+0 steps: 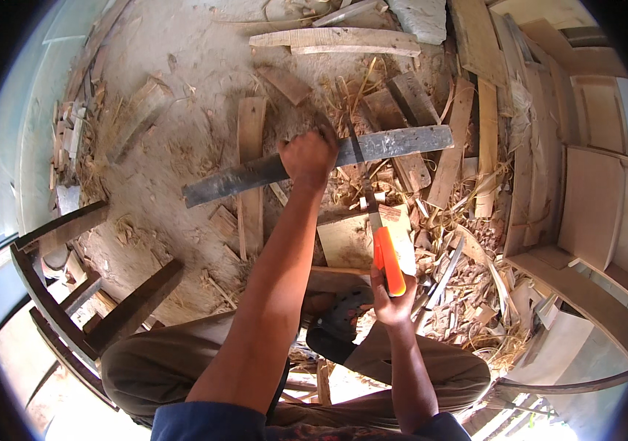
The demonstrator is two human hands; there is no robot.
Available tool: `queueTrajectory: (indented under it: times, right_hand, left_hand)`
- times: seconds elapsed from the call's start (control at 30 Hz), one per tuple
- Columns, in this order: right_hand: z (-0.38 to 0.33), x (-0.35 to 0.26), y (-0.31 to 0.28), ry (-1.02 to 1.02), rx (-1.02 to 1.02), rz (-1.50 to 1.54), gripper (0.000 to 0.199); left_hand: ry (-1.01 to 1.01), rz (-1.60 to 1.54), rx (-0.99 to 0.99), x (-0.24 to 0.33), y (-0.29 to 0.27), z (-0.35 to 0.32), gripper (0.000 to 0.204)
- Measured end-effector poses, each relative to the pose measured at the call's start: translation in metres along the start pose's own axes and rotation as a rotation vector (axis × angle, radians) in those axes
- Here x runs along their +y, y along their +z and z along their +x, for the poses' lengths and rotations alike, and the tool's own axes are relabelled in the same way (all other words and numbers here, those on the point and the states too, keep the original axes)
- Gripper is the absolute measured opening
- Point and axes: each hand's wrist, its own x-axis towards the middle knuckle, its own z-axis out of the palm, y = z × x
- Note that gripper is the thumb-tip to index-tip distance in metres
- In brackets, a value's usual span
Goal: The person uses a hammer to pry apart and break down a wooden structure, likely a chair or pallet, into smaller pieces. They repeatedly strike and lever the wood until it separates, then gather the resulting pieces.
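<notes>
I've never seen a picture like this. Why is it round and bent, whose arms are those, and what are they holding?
This is one view from a wide-angle camera worn on a person's head, looking down, so straight edges curve near the rim. There is no machine here: both arms are the person's own, coming up from the bottom edge over their bent knees. The left hand grips a long dark grey plank lying across the work area. The right hand holds the orange handle of a saw, whose thin blade runs up to the plank. The dirt ground is strewn with wood offcuts, shavings and straw. Dark wooden frame pieces lie at the left.
</notes>
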Motion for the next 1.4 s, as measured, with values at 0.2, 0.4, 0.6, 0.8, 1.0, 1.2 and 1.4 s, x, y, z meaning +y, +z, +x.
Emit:
queueTrajectory:
  times: [0.2, 0.4, 0.6, 0.8, 1.0, 1.2, 1.4]
  right_hand:
    - [-0.021, -0.001, -0.010, 0.070, 0.020, -0.010, 0.017]
    - [-0.018, -0.006, -0.022, 0.087, 0.000, 0.075, 0.017]
    - [-0.031, -0.009, -0.026, 0.100, -0.007, 0.008, 0.014]
    - [-0.030, -0.033, -0.030, 0.145, 0.050, 0.032, 0.012]
    - [-0.030, -0.045, -0.041, 0.158, 0.005, -0.081, 0.020]
    - [-0.045, -0.030, -0.051, 0.114, 0.144, 0.069, 0.017]
    - [-0.020, 0.005, -0.078, 0.434, 0.059, 0.423, 0.011]
  left_hand:
    - [0.007, 0.009, 0.061, 0.000, 0.003, 0.000, 0.049]
    - [-0.003, 0.026, 0.057, 0.003, -0.002, -0.001, 0.049]
    - [-0.019, 0.032, 0.001, 0.003, -0.006, -0.001, 0.051]
    - [0.002, 0.073, -0.076, 0.006, -0.005, 0.003, 0.053]
    - [-0.029, 0.065, -0.174, 0.002, -0.010, 0.002, 0.056]
    - [-0.028, 0.048, 0.001, 0.007, -0.001, 0.007, 0.055]
    - [-0.119, -0.016, -0.083, 0.012, -0.010, 0.021, 0.058]
